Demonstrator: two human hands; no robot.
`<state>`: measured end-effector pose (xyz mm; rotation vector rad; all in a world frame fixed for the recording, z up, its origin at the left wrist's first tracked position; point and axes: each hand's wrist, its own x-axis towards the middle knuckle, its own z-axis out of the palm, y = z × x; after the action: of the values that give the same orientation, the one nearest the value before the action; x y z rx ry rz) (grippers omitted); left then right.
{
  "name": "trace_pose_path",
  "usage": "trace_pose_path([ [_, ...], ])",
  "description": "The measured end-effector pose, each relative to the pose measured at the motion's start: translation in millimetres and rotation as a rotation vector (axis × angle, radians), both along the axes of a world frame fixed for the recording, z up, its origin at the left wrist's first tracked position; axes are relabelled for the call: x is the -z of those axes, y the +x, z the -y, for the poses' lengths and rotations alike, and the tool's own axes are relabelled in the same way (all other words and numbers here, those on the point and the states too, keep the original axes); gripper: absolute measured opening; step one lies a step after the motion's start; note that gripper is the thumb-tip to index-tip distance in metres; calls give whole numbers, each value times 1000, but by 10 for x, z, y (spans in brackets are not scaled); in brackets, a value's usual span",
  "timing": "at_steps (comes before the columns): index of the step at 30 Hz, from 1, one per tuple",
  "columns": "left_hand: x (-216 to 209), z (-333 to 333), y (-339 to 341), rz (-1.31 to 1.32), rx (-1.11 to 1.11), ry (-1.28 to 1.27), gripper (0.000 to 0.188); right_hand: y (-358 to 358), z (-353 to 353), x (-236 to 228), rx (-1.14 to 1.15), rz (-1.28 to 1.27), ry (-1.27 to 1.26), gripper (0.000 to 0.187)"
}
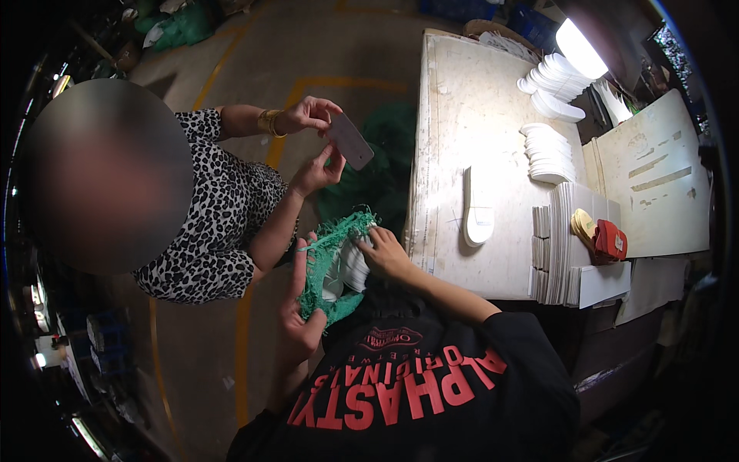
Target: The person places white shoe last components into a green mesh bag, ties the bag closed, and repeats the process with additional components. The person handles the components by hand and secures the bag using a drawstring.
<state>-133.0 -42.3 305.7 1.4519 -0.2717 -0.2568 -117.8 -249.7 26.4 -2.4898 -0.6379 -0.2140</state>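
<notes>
A green woven sack [314, 289] with a frayed rim is held in front of my body, its mouth facing up. Inside it are white sole-shaped pieces [354, 268], stacked against one another. My left hand [295, 312] grips the sack's left side, thumb near its lower edge and fingers along the outside. On the right, my right hand [387, 254] is closed at the rim, beside the white pieces; its fingertips are partly hidden. Across from me, a person in a leopard-print top [223, 208] holds a grey phone [350, 142] in both hands.
To my right stands a pale worktable [446, 100]. A single white insole [479, 208] lies on it, with stacked insoles [548, 154], piled white boards [566, 246] and a red item [610, 241] farther right. Another green sack [377, 169] rests on the floor beside the table.
</notes>
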Motion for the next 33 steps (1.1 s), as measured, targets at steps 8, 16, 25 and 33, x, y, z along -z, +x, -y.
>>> trace_pose_path([
  [8,31,-46,130,1,38,4,97,148,-15,512,555,-614,367,66],
  [16,-37,-41,211,-28,83,47,101,468,-73,689,468,-997,201,74],
  [25,-49,-57,218,-45,68,-3,98,449,-227,973,540,-995,338,62],
  [33,-92,-108,251,-44,97,-16,98,443,-169,1369,450,-978,575,49],
])
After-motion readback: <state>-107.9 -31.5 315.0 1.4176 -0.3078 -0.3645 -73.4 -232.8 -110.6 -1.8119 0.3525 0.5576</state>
